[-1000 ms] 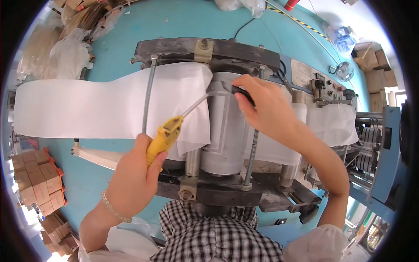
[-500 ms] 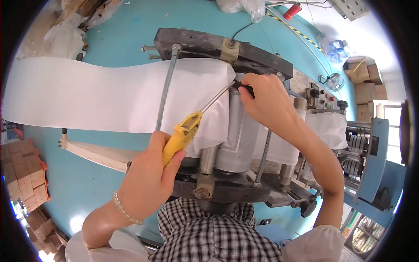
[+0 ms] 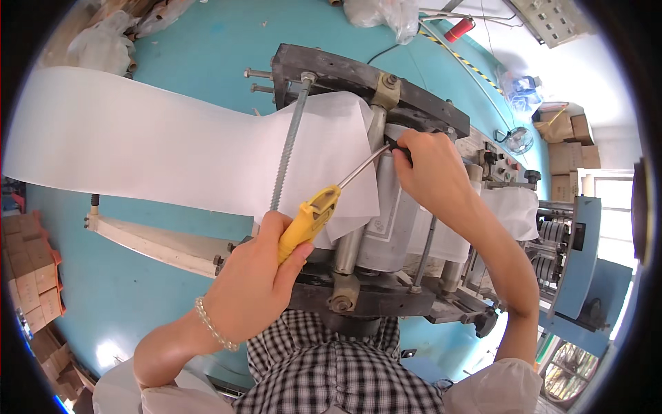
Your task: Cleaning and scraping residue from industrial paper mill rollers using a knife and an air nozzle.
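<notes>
My left hand [image 3: 249, 281] is closed around the yellow handle of a screwdriver-like tool [image 3: 307, 224]. Its thin metal shaft points up and to the right, toward the far end of a grey roller [image 3: 385, 231]. There the tip meets a small black piece [image 3: 403, 150], pinched in the fingers of my right hand [image 3: 436, 169]; what this piece is I cannot make out. A wide white sheet [image 3: 172, 141] comes in from the left, and its loose edge lies beside the roller, over a metal bar [image 3: 350, 248].
Dark frame beams [image 3: 358, 76] hold the rollers, with a threaded rod [image 3: 293, 141] crossing above the sheet. Further right are a control panel [image 3: 507, 165] and a blue machine part [image 3: 578, 255]. Cardboard boxes [image 3: 31, 276] are stacked at left; plastic bags [image 3: 383, 15] lie at the back.
The view has turned slightly, so the machine and sheet appear tilted and shifted. Both hands keep their grips, and the tool's tip stays at the black piece.
</notes>
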Demonstrator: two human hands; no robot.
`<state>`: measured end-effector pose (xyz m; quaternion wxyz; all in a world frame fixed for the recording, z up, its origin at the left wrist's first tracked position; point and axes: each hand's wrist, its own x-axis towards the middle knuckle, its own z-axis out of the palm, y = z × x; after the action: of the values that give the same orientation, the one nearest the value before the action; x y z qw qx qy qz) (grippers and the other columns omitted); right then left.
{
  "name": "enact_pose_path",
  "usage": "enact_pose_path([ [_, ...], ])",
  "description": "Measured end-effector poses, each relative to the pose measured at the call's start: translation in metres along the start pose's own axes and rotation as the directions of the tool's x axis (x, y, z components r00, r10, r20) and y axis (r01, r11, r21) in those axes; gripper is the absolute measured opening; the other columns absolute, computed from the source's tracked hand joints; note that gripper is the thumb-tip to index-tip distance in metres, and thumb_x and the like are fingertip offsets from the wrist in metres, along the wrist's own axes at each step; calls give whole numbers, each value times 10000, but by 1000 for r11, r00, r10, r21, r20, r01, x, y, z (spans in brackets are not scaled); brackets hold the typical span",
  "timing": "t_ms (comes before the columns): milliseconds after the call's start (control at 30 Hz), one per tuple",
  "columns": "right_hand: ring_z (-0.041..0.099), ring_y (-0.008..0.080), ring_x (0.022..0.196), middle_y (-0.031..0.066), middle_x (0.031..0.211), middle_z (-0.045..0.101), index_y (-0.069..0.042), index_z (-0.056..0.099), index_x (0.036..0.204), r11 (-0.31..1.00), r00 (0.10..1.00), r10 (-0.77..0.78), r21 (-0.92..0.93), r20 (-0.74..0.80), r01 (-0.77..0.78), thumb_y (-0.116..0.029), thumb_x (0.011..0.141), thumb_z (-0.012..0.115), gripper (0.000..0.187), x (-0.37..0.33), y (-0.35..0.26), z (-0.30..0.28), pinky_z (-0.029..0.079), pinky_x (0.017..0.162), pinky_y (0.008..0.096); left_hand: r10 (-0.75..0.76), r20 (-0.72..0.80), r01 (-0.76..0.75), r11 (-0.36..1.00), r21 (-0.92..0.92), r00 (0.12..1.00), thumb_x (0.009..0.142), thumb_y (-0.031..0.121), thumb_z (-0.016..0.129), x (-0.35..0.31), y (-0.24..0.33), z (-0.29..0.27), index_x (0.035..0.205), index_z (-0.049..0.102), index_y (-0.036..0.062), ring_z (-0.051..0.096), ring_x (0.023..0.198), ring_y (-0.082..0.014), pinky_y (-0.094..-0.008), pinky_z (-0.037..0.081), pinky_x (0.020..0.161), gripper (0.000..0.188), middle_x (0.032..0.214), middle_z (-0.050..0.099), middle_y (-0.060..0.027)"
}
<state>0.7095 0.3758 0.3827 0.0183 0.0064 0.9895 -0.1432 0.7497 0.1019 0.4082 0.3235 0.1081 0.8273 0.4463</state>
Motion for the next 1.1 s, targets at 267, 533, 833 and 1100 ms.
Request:
enact_pose_path([
  [267, 645, 424, 702, 238, 748, 665, 61, 651, 865, 997, 997, -52, -55, -58, 49, -60, 856, 638, 122, -3, 2, 7, 508, 681, 483, 49, 17, -49, 998, -26, 999, 1022, 240, 545, 3, -4, -1, 1124, 457, 8, 623, 670, -357, -412, 455, 615, 268, 768, 629, -189],
  [533, 655, 420, 727, 227, 756, 675, 60, 651, 891, 998, 996, -50, -36, -68, 48, -51, 852, 643, 118, -3, 6, 8, 514, 695, 475, 49, 29, -48, 998, -36, 998, 1019, 232, 549, 4, -5, -1, 1115, 464, 6, 632, 676, -364, -412, 461, 614, 260, 772, 635, -194],
  [833, 647, 421, 767, 219, 824, 676, 42, 625, 894, 999, 995, -19, -43, -94, 15, -57, 867, 638, 103, -9, 0, 14, 503, 685, 484, 66, 14, -65, 996, -58, 998, 1019, 229, 548, 3, -8, 1, 1109, 462, 6, 637, 677, -377, -415, 465, 611, 255, 771, 647, -194],
  [1100, 642, 426, 771, 208, 849, 677, 19, 599, 911, 986, 999, -1, -166, -38, -5, -80, 887, 622, 104, -7, -4, 16, 507, 683, 505, 53, 12, -52, 997, -55, 999, 1019, 227, 550, 2, -10, 0, 1109, 458, 3, 649, 677, -358, -412, 473, 615, 258, 799, 672, -182],
])
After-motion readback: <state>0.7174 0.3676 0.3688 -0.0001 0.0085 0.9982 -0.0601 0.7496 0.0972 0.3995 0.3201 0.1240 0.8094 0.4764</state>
